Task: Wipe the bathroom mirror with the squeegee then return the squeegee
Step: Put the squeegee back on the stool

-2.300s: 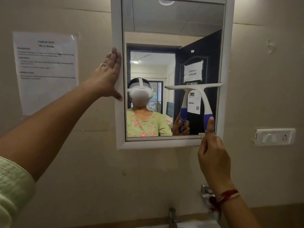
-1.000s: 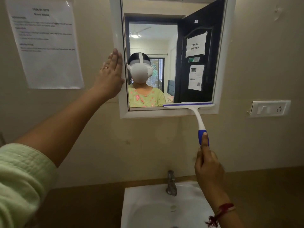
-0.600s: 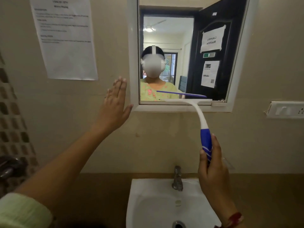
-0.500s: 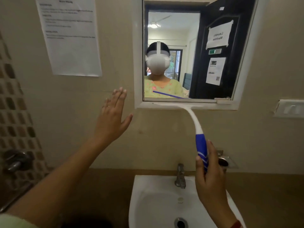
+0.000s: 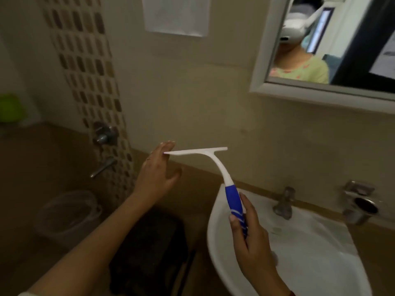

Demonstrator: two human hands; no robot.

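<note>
Squeegee (image 5: 213, 165): white plastic T shape, a long thin blade bar on a curved neck that runs into a smooth blue grip with white stripes; held in the air below and left of the mirror, over the left rim of the basin, blade bar roughly level
Right hand (image 5: 252, 238): closed around the lower end of the blue grip, thumb laid along its front, handle tilted up and to the left
Left hand (image 5: 157, 176): open and flat, fingers together and stretched out, holding nothing; its fingertips (image 5: 167, 145) sit at the left tip of the blade bar, and I cannot tell whether they touch it
Mirror (image 5: 320, 90): rectangular glass in a broad white moulded frame on the wall at upper right, well apart from the blade; it reflects a person in a pale green flowered top
Basin (image 5: 215, 212): glossy white ceramic, rounded bowl, with a dull metal tap (image 5: 283, 202) at its back edge
Wall: smooth beige tiles, with a vertical strip of small brown mosaic pieces (image 5: 92, 67) on the left
Paper sheet (image 5: 176, 16): white, flat on the wall, text blurred
Bin (image 5: 68, 214): round, lined with a crinkled clear bag, on the floor at left
</note>
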